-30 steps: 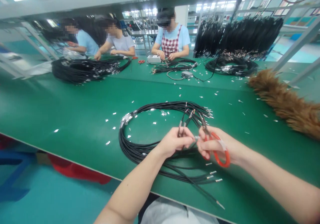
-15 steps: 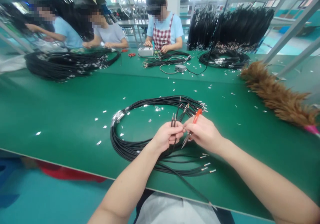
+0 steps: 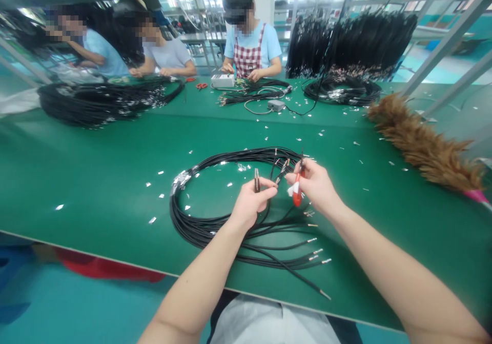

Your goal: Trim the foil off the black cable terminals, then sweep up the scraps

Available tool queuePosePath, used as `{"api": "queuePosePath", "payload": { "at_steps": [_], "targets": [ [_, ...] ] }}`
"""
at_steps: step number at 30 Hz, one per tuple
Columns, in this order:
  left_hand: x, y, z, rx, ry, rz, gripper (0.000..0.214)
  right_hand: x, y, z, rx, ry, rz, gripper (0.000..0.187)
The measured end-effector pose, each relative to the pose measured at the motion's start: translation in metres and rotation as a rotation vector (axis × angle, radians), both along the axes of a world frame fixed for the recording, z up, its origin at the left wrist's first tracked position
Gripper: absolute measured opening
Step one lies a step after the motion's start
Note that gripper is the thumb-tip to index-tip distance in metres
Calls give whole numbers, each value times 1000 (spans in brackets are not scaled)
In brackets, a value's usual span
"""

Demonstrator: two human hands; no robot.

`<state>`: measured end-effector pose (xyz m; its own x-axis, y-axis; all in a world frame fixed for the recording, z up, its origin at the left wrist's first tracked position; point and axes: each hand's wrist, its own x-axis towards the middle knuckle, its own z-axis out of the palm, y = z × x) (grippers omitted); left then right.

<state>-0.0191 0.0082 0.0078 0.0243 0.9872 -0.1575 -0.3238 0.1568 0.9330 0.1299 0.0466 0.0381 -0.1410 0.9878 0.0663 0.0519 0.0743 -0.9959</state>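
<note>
My left hand (image 3: 251, 200) is closed round black cables, whose bared ends (image 3: 257, 180) stick up above the fingers. In my right hand (image 3: 317, 182) is a pair of red-handled scissors (image 3: 297, 194), handle downward, a dark tip showing above the fingers. A small white scrap lies against or just behind the right fingers; I cannot tell whether they pinch it. Both hands are above the right side of a coil of black cables (image 3: 207, 157), bound with clear wrap (image 3: 182, 179) on its left. Loose cable ends (image 3: 313, 257) fan out to the right below the hands.
White scraps (image 3: 152, 220) dot the green table (image 3: 107, 180). A brown feather duster (image 3: 426, 144) lies at right. Larger cable bundles (image 3: 92, 103) rest at the back left, near red-handled scissors (image 3: 202, 85). Across the table, a person in a checked apron (image 3: 248, 59) handles cables beside a white box (image 3: 223, 80).
The scissors have turned over in my right hand, handle from up to down. My hands have drawn slightly apart, the right one rising. The held cable ends have shifted left.
</note>
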Motion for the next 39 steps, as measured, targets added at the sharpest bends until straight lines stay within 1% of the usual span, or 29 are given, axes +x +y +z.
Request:
{"api": "queuePosePath", "payload": {
  "at_steps": [3,5,7,11,13,15,17,19,22,24,26,30,33,35,37,39],
  "targets": [
    [-5,2,3,13,-83,83,23,-14,-11,-5,25,69,87,23],
    [-5,1,6,28,-96,110,23,-22,-18,-8,46,44,158,23],
    [-4,-1,9,52,-83,133,24,-28,-22,-12,67,-8,197,22],
    [-3,-4,10,66,-85,191,28,-35,-24,-19,83,-9,206,23],
    [-3,-3,9,41,-110,198,32,-37,-25,-21,109,-46,165,22],
    [-4,-1,8,7,-137,167,33,-37,-27,-21,156,-125,99,21],
    [-5,1,8,-15,-161,97,30,-35,-27,-21,187,-185,62,20],
    [-8,3,8,-16,-176,14,29,-32,-26,-22,171,-169,97,20],
    [-10,5,9,6,-213,-89,30,-26,-24,-23,101,-56,189,22],
    [-11,6,7,17,-253,-113,26,-23,-22,-23,46,25,232,25],
    [-10,7,5,16,-281,-110,24,-20,-22,-23,4,93,249,28],
    [-7,7,2,-11,-275,-78,24,-18,-22,-25,-22,138,231,31],
    [-5,6,0,-10,-258,-86,23,-17,-21,-32,20,84,195,30],
    [-5,6,-1,0,-247,-96,20,-16,-19,-35,74,-14,144,28],
    [-4,6,-2,12,-220,-94,16,-12,-16,-34,140,-156,94,24],
    [-4,6,-1,23,-181,-92,13,-6,-14,-27,191,-279,63,19]
  ]
}}
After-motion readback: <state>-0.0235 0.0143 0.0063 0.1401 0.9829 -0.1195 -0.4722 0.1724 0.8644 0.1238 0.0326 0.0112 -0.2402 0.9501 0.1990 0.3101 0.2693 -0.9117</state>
